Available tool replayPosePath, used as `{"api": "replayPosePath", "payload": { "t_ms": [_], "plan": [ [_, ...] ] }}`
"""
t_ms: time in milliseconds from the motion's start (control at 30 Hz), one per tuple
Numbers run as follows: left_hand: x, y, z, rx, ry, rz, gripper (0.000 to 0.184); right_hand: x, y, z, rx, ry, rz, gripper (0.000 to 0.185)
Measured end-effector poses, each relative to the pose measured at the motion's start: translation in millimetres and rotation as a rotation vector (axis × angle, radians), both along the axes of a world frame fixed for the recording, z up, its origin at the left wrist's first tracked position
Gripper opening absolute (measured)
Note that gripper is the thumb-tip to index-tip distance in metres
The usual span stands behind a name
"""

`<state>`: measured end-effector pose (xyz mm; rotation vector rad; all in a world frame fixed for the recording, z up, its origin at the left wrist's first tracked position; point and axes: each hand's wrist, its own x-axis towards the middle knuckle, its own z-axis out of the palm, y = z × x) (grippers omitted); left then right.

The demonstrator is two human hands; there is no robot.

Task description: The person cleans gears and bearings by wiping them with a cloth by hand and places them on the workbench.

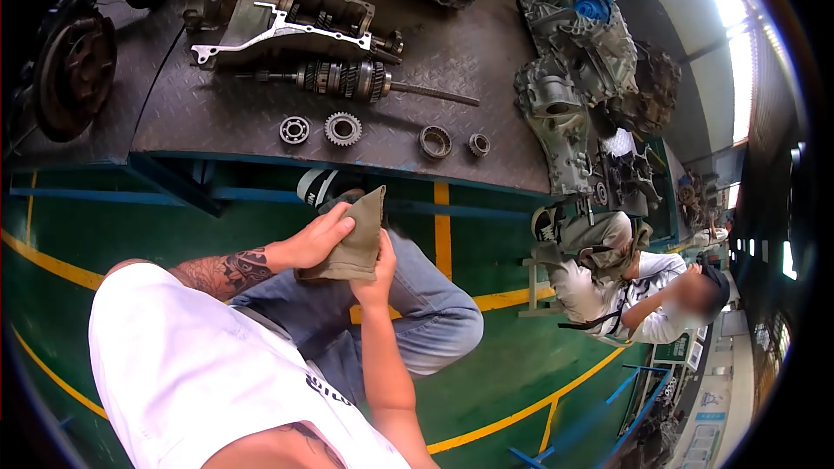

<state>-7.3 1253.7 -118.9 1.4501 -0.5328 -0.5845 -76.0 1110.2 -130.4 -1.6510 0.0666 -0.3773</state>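
Note:
My left hand (320, 237), at the end of a tattooed forearm, grips a folded olive-brown cloth (354, 247) with the thumb on top. Around its right edge, my right hand (378, 271) is closed on the same cloth. Both hands are above my lap, in front of the bench edge. On the bench beyond them lie a ball bearing (294, 130), a toothed gear (331, 130), a ring-shaped part (426, 143) and a smaller ring (472, 146). Behind these rests a long gear shaft (347, 81). Fingers behind the cloth are partly hidden.
An open gearbox housing (234, 48) stands on the metal-topped bench (469, 61). More castings (556, 95) are at its right end. Another person (643, 295) sits to the right. Large round dark parts (76, 78) are at the left. The green floor (486, 382) has yellow lines.

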Motion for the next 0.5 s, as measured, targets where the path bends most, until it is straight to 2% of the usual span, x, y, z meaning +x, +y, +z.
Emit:
{"api": "replayPosePath", "payload": {
  "t_ms": [100, 200, 300, 367, 400, 433, 500],
  "plan": [
    [-1, -5, 4, -0.035, 0.013, 0.010, 0.048, -1, -6, -6, -0.012, -0.022, 0.000, 0.047],
    [2, -5, -3, -0.051, -0.003, -0.001, 0.047, 0, -8, 6, 0.136, 0.046, -0.011, 0.047],
    [4, -3, 0, -0.122, 0.015, 0.067, 0.045, 7, -14, 7, 0.410, 0.123, 0.066, 0.041],
    [7, 5, -11, -0.136, 0.067, 0.068, 0.045, 17, -17, 14, 0.446, 0.128, 0.074, 0.040],
    [9, 12, 1, -0.001, 0.044, 0.080, 0.054, 23, -21, 15, 0.490, 0.132, 0.082, 0.039],
    [9, 15, -3, -0.062, 0.093, 0.097, 0.055, 27, -29, 15, 0.535, 0.141, 0.071, 0.037],
    [12, 23, -11, -0.078, 0.021, 0.191, 0.047, 43, -46, 13, 0.489, 0.148, 0.051, 0.035]
  ]
}}
